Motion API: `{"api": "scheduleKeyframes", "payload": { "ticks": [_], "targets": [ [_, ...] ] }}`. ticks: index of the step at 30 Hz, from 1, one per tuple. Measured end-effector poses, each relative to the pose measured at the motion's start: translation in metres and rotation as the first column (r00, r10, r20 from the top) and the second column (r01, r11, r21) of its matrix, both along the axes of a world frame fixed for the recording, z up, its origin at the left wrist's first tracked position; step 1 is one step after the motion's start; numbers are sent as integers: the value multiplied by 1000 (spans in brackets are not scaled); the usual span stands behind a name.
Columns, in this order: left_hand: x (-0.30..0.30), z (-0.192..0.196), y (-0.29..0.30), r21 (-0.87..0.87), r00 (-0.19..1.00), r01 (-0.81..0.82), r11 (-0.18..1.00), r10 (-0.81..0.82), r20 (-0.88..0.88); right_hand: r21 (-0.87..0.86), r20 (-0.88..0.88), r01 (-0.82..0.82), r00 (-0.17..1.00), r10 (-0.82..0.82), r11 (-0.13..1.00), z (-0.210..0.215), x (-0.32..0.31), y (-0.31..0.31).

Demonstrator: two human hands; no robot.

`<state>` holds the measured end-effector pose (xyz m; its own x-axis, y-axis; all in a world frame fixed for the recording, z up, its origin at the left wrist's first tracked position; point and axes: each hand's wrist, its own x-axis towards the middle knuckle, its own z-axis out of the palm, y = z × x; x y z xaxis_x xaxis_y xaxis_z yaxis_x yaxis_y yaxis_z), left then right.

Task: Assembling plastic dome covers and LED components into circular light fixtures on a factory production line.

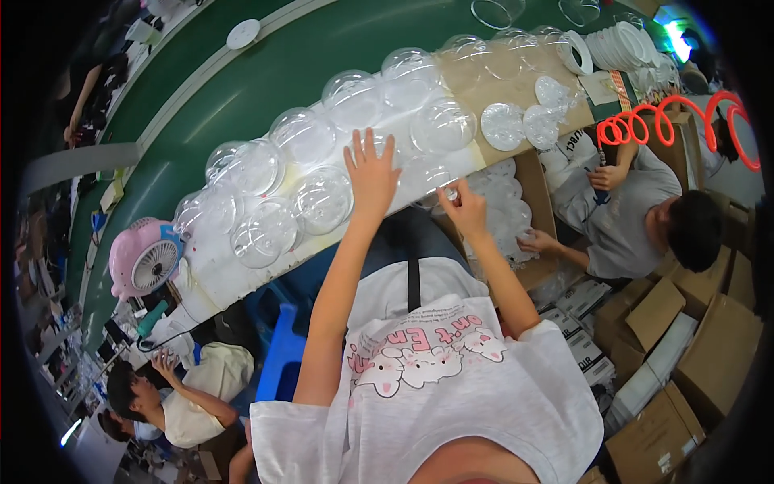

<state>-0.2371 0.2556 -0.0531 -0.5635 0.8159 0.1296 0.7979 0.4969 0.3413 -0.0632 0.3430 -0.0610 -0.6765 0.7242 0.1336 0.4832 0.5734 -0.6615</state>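
Observation:
My left hand [372, 179] lies with its fingers spread over the white part of the worktable [310, 165], between rows of clear plastic domes [322, 199]. It grips nothing. Close to the table's near edge, my right hand [465, 211] has thumb and index finger pinched on a small, shiny, clear piece [451, 194], whose exact kind is too small to make out. A large clear dome [443, 126] sits just beyond that hand. More domes [351, 98] stand along the far side of the white surface.
Right of me, a cardboard box [532, 187] holds clear plastic parts; a co-worker's hand [538, 242] reaches into it. Clear discs [503, 127] lie on cardboard near stacked white rings [621, 47]. A red coiled hose [653, 121] hangs there. Left are a pink fan [149, 256] and blue stool [282, 351].

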Motion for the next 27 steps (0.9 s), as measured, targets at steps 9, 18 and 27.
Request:
{"api": "scheduleKeyframes", "payload": {
  "ticks": [9, 18, 27],
  "targets": [
    [-17, -17, -12, 105, 988, -127, 986, 116, 104, 49, -46, 33, 998, -30, 998, 3, -39, -16],
    [28, 11, -48, 333, 984, -164, 929, 132, 116, -107, -42, 108, 993, -113, 988, -5, -31, -27],
    [63, 5, -141, 362, 849, -503, 785, 370, 376, -189, 283, -121, 944, 172, 974, 15, -28, -7]
  ]
}}
